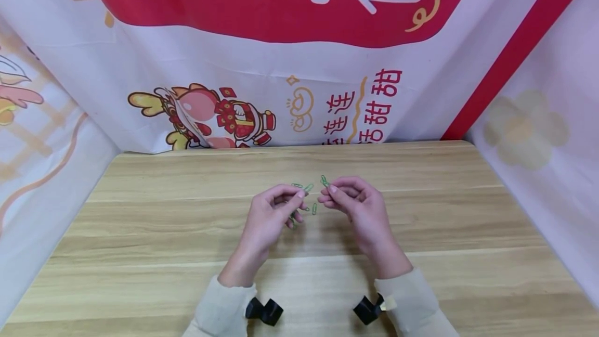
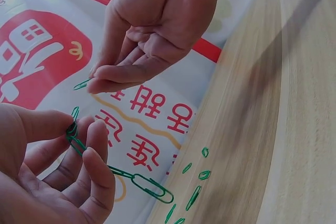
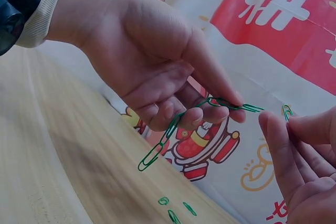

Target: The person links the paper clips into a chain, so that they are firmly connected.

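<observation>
My left hand (image 1: 269, 215) pinches one end of a short chain of linked green paper clips (image 3: 167, 132) between thumb and forefinger. The rest of the chain hangs down past its other fingers in the left wrist view. One clip of the chain sticks out beyond the fingertips. Facing it, my right hand (image 1: 362, 209) holds a single green paper clip (image 2: 81, 84) by thumb and fingertips, its lower part hidden by them. The two hands are a short distance apart above the table, and the two clip ends do not meet.
Several loose green paper clips (image 2: 193, 198) lie scattered on the wood-grain table (image 1: 164, 243) beneath the hands. A printed white and red cloth (image 1: 281, 56) hangs behind the table and along both sides. Small black devices (image 1: 264, 312) are worn at both sleeve cuffs.
</observation>
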Tool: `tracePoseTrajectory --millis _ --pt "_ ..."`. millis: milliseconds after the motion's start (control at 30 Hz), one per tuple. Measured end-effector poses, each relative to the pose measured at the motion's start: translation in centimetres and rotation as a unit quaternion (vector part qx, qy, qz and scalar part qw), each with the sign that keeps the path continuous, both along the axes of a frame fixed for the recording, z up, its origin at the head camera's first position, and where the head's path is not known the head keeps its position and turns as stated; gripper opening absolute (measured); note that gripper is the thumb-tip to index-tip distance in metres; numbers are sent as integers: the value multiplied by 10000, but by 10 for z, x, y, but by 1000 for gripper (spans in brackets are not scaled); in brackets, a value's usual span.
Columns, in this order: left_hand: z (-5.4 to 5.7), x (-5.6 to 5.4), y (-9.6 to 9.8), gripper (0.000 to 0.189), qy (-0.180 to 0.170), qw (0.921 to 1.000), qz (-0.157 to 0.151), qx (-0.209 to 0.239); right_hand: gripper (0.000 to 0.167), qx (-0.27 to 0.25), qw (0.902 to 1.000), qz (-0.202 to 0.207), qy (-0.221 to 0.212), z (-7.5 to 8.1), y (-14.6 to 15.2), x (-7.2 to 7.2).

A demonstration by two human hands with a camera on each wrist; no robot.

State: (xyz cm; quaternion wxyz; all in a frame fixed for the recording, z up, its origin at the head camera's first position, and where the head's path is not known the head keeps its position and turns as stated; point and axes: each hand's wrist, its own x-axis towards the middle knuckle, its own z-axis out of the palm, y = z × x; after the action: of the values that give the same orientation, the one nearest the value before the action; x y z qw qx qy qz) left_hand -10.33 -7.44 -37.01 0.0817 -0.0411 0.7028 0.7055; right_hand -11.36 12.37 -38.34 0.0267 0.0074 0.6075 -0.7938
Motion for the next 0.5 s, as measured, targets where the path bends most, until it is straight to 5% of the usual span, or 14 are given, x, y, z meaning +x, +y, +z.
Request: tracePoseTrajectory --millis 233,500 --pt "0 2 4 13 320 9992 36 -227 17 -178 9995 166 -220 2 -3 1" --pt "-2 7 10 11 1440 9853 85 -913 12 -156 9974 206 -670 4 -5 3"
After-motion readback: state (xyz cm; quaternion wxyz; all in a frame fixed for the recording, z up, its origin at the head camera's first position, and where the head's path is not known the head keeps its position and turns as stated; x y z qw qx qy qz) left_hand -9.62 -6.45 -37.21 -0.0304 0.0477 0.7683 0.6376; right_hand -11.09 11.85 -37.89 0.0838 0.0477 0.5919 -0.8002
